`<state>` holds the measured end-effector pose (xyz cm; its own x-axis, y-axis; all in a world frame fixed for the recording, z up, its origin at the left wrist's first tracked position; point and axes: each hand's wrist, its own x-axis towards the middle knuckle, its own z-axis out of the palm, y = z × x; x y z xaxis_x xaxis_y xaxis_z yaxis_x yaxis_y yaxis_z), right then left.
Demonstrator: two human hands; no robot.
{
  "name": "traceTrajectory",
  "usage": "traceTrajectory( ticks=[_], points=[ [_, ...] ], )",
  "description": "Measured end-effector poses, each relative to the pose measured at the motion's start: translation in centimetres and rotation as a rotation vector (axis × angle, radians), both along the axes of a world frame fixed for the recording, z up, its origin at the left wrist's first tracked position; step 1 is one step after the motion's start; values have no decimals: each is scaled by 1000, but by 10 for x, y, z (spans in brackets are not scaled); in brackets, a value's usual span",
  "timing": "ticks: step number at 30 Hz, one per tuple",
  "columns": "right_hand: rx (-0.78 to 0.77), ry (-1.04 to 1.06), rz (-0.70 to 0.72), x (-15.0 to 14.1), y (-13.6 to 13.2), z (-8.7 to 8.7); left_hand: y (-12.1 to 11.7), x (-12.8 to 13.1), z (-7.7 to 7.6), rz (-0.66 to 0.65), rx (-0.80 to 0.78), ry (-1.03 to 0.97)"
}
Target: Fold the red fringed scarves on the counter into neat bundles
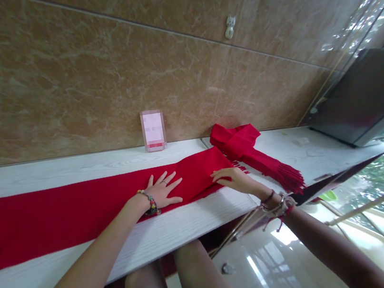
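Looking at a long red scarf [102, 196] flat on the white tabletop [197, 225], in front of a blurred pink-and-white card [153, 128], running under the left hand [161, 193]: palm down with splayed fingers, gripping nothing. Right of the card, seeing the right hand [235, 179] bent-fingered over the scarf's fringed end; can't tell if pinching.

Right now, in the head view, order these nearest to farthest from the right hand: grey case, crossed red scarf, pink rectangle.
1. Crossed red scarf, just beyond the right hand.
2. Pink rectangle, left, by the wall.
3. Grey case, far right.
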<state>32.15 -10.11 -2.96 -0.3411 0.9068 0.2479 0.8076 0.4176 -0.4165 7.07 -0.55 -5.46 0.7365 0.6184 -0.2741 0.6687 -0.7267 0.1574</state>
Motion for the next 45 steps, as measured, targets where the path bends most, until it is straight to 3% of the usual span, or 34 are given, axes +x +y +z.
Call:
traceTrajectory(
  ticks=[7, 11, 14, 18, 26, 29, 35, 38, 40, 45],
  points=[
    [-112, -89, 137, 5, -6, -5, -2, -1, 4, 31, 10, 28],
    [-70, -78, 105, 1, -9, -5, -2, -2, 5, 56, -6, 47],
    [21, -23, -3, -5, -5, -4, -2, -2, 3, 103, -12, 52],
    [112, -150, -101, -24, 17, -10, -3, -2, 2, 185, -26, 63],
    [72, -462, -53, -62, 65, -29, -4, -3, 1, 209, -41, 63],
    [61, -479, -164, -48, 68, -32, -3, -3, -1, 209, -51, 61],
    [-7, -502, -414, 6, 70, -30, -2, -2, -3, 215, -42, 57],
    [13, -480, -521, 9, 69, -28, -3, -3, -3, 217, -43, 43],
    [81, -437, -483, -3, 67, -28, -3, -2, -3, 226, -48, 36],
    [177, -397, -136, -49, 65, -34, -5, -1, -1, 255, -53, 36]
  ],
)
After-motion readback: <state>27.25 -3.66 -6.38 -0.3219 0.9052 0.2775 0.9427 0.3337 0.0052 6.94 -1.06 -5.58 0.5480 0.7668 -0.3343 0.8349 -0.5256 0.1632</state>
